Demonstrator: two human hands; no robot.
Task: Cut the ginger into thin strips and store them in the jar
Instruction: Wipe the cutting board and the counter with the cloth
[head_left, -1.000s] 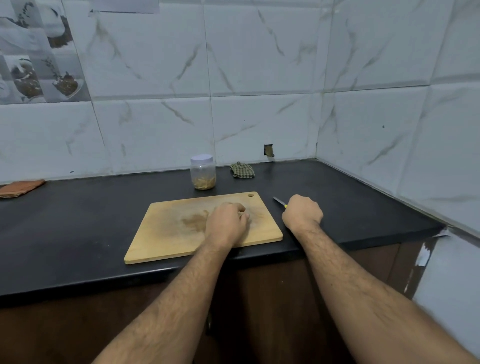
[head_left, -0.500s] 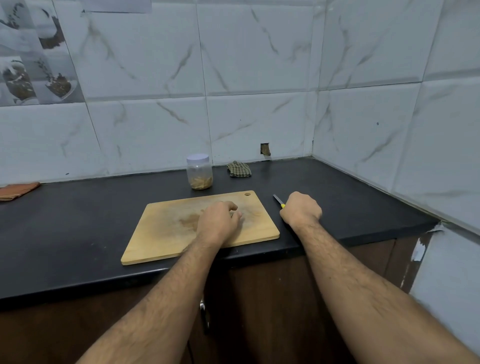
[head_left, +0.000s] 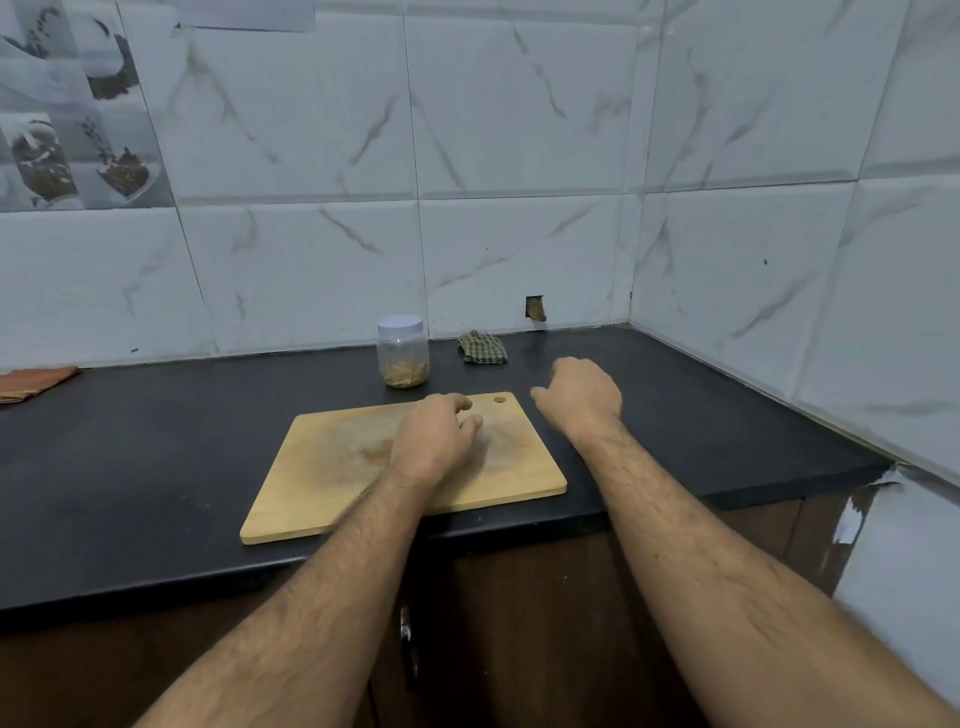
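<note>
Behind the cutting board (head_left: 332, 483), the lidded jar (head_left: 402, 352) holds pale ginger strips (head_left: 404, 372).

The left hand (head_left: 434, 439) covers the middle of the cutting board (head_left: 322, 467), so whatever lies under its palm stays out of sight. The right hand (head_left: 579, 397) shows only its back, fingers hidden. The orange cloth (head_left: 31, 382) runs off the counter's left edge of view.

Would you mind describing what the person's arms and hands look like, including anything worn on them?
Both forearms are bare and hairy, with no sleeves in view. The left hand and the right hand wear no gloves, and no watch, bracelet or ring is visible on either.
</note>
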